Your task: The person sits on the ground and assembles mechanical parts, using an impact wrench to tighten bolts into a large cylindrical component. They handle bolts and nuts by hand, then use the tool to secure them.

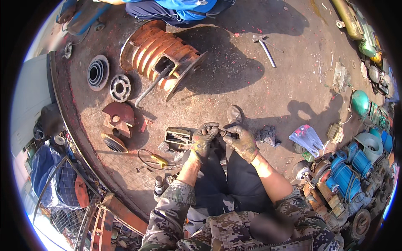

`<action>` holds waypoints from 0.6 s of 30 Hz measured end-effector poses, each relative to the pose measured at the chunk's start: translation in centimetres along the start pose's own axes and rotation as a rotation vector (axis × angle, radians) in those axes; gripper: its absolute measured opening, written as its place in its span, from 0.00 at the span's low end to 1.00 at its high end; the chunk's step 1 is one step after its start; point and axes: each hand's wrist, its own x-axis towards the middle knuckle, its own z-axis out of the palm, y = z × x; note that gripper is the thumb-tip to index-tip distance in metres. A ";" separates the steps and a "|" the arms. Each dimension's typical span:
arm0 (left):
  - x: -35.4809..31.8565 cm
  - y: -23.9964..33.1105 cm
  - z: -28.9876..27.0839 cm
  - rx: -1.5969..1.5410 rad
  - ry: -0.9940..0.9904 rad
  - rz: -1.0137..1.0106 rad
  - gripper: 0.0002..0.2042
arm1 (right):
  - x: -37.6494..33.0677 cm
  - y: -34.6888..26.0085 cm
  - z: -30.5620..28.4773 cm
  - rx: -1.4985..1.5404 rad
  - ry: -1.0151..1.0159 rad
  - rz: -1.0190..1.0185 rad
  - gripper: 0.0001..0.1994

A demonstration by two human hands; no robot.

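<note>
Both hands are in dirty, stained work gloves and come close together above my lap. My left hand (203,142) is closed, its fingertips pinched together. My right hand (243,144) is closed too, thumb and forefinger meeting just beside the left fingertips. A small dark piece (222,131) shows between the two hands; its kind is too small to make out. Just left of my left hand lies an open metal frame-like part (178,137) on the ground. Beyond the hands a large rusty orange ribbed motor housing (157,52) rests on its side, with a bent metal bar (153,85) against its opening.
Round metal covers (98,73), a flanged ring (120,88) and rusty plates (119,115) lie at left. A hammer (266,52) lies far right of the housing. Blue motors (345,175) crowd the right edge, near a plastic bag (307,138). Another person (176,10) sits at the top.
</note>
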 end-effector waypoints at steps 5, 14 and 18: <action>11.9 -6.1 -3.0 -0.056 -0.117 0.033 0.14 | 11.2 4.6 -4.8 -0.328 -0.097 -0.067 0.14; 17.1 -6.2 -9.6 0.002 0.089 0.182 0.16 | 23.6 2.9 0.0 -0.815 -0.388 -0.098 0.15; 18.1 -5.2 -12.7 -0.159 0.043 0.394 0.20 | 25.3 1.7 3.9 -0.831 -0.392 -0.315 0.17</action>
